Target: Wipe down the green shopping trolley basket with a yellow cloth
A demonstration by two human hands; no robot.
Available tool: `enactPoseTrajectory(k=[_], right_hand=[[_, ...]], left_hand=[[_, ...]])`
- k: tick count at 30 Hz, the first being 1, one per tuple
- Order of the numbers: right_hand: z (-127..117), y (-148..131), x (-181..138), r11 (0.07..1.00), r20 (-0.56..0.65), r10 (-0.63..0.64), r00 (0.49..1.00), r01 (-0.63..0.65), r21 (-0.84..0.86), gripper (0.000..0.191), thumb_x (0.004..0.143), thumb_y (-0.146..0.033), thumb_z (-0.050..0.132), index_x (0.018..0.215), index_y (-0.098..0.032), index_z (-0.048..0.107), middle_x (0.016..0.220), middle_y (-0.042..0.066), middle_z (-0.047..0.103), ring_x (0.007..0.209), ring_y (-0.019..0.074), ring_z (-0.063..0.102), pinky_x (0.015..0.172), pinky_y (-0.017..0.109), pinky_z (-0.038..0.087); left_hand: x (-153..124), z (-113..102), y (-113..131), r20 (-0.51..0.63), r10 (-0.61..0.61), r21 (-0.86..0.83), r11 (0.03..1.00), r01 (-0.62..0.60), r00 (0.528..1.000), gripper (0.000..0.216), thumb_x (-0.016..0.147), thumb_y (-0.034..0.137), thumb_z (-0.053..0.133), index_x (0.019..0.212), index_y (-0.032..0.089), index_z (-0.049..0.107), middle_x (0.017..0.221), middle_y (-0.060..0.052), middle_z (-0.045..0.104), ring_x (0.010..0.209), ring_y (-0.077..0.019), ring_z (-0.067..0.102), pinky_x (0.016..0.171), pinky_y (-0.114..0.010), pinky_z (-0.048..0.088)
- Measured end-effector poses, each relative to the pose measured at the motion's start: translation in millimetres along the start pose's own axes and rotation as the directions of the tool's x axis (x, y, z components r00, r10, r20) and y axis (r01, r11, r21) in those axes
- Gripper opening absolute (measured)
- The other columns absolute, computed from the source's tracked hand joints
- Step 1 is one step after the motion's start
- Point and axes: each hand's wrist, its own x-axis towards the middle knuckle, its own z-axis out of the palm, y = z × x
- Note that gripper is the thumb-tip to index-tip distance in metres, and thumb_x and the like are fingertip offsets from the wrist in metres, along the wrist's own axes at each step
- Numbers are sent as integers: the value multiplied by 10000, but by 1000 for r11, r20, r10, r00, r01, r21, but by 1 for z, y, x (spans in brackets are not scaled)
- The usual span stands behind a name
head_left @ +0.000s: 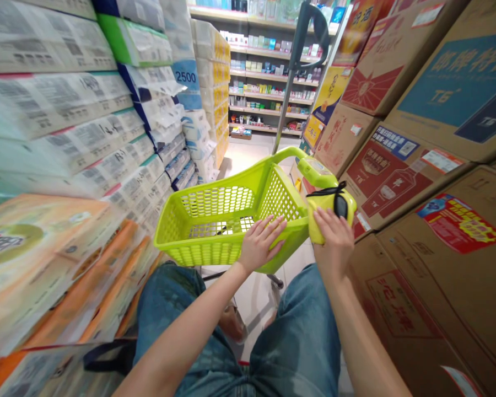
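Observation:
A lime-green plastic shopping cart basket [215,242] on a wheeled frame stands just before my knees. My left hand [263,242] lies on its near side wall by the rim, palm down with fingers stretched out. On the right, my right hand [334,237] is closed on a soft yellow cloth-like item [316,229] with a black cord and a dark oval part. That item sits against the cart's green handle end [318,172]; whether it touches the handle is unclear. My right fingers hide part of it. A grey pole with a looped handle [310,38] rises behind the cart.
Stacked paper packs [62,99] line the left side, with orange packs [45,264] close by my left leg. Cardboard cartons [434,264] wall in the right. Shelves of small boxed goods [268,71] stand across the aisle's far end, over a pale tiled floor [252,149].

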Motion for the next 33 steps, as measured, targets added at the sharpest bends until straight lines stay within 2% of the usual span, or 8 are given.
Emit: enactPoseTrajectory(k=[5, 9, 12, 15, 22, 24, 30, 33], right_hand=[[6, -42, -14, 981, 94, -177, 980, 168, 95, 479, 897, -47, 462, 1310, -240, 607, 1320, 41, 665, 1249, 198, 609, 1113, 367, 379], [-10, 5, 0, 985, 68, -162, 984, 157, 78, 420, 907, -91, 504, 1262, -270, 640, 1293, 26, 683, 1226, 207, 626, 1143, 429, 341], [-20, 49, 15, 1000, -75, 11, 997, -11, 6, 367, 889, -135, 527, 1196, -259, 685, 1253, 52, 705, 1186, 246, 651, 1127, 513, 344], [-18, 61, 22, 991, -141, 126, 982, -131, -28, 343, 866, -160, 538, 1157, -229, 705, 1235, 78, 712, 1169, 275, 659, 1083, 537, 388], [5, -31, -9, 991, 61, -103, 993, 97, 90, 463, 882, -65, 477, 1284, -235, 632, 1298, 50, 679, 1251, 214, 607, 1114, 397, 398], [3, -36, -12, 979, 93, -178, 980, 166, 121, 452, 902, -70, 473, 1288, -246, 630, 1293, 41, 683, 1244, 197, 613, 1136, 381, 375], [-21, 43, 16, 999, -44, -21, 999, 22, 34, 330, 895, -143, 534, 1158, -254, 700, 1228, 49, 718, 1188, 240, 651, 1144, 505, 351], [-23, 56, 26, 997, -85, 82, 993, -83, -5, 328, 861, -128, 530, 1109, -228, 720, 1211, 71, 724, 1174, 267, 657, 1101, 524, 396]], left_hand=[[-1, -3, -3, 8, 9, -4, 1000, -9, 1000, 523, 982, 373, 498, 1478, 225, 430, 1486, -30, 513, 1417, -225, 417, 1150, -409, 369], [-1, -3, -5, 17, 13, -4, 1000, -13, 1000, 526, 989, 383, 488, 1489, 241, 410, 1500, -21, 494, 1423, -223, 409, 1146, -409, 375], [-1, -1, -4, 12, 6, 0, 1000, -6, 1000, 537, 984, 384, 497, 1495, 246, 399, 1496, -27, 500, 1426, -221, 406, 1143, -413, 380], [0, 0, -1, 2, -1, -1, 1000, 1, 1000, 528, 983, 381, 502, 1485, 241, 416, 1494, -27, 502, 1426, -221, 406, 1141, -408, 379], [0, -1, -1, 1, -2, 5, 1000, 2, 1000, 538, 974, 380, 515, 1483, 236, 419, 1478, -35, 522, 1420, -217, 413, 1140, -404, 383], [-1, -1, -3, -1, -2, 6, 1000, 2, 1000, 534, 975, 379, 511, 1483, 241, 423, 1470, -38, 531, 1411, -221, 426, 1139, -406, 384], [1, 0, -4, -5, 12, 3, 1000, -12, 1000, 547, 980, 377, 506, 1498, 241, 396, 1477, -42, 523, 1416, -221, 421, 1135, -410, 387], [2, 1, -1, -4, 6, -1, 1000, -6, 1000, 541, 984, 381, 501, 1496, 240, 398, 1486, -37, 513, 1421, -223, 414, 1141, -412, 376]])
